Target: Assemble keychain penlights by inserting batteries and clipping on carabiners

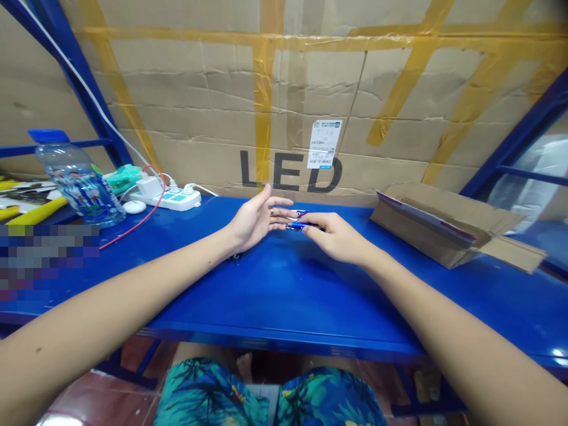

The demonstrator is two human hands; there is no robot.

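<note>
A: Where is the object in hand?

B: A slim, glossy blue pen-shaped object point(297, 225) lies crosswise between the two hands, over the far half of a smooth, blue rectangular surface point(275, 296). The right hand point(335, 236) pinches its right end between thumb and fingers, a grip that seems to leave the other end clear.

A: And the second piece?

B: A slim purple-and-silver object point(302, 213) shows just beyond it, at the right hand's fingertips; how firmly it is held cannot be told.

A: What of the left hand point(252, 222)?

B: Palm turned inward, thumb raised, fingers spread and pinching nothing. The lower fingertips reach the blue piece's left end, perhaps to steady it; contact is unclear.

A: And around them?

B: A small dark item point(235, 257), too hidden to identify, sits by the left wrist. To the right, an open brown cardboard box point(412, 231) stands within arm's reach, likely set aside to leave working room. At left, a white plastic power strip point(177, 200) and a clear plastic bottle with a blue cap point(82, 183) keep to the side, probably for the same reason. Behind rises a taped brown cardboard panel point(199, 106) lettered "LED".
</note>
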